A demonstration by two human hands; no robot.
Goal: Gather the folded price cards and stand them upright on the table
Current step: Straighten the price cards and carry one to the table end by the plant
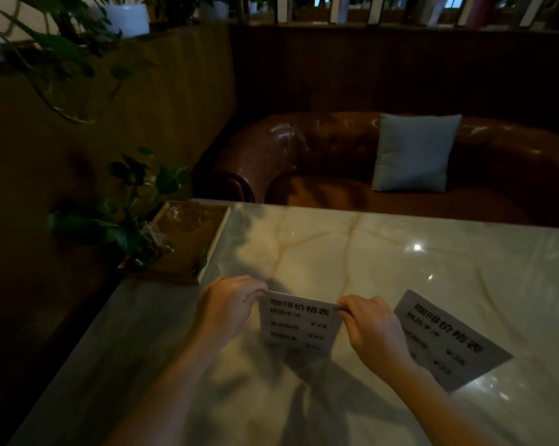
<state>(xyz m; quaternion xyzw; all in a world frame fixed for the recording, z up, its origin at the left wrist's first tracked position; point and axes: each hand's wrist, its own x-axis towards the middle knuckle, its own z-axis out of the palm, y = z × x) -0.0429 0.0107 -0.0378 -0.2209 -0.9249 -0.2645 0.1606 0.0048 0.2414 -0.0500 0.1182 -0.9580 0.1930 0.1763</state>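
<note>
- First price card (299, 323): white, with black printed Chinese heading and price rows facing the camera. It stands upright on the marble table (384, 252), near its front edge, pinched at both top corners.
- Second price card (449, 339): same white print, lying flat on the table, just right of the first card, turned at an angle.
</note>
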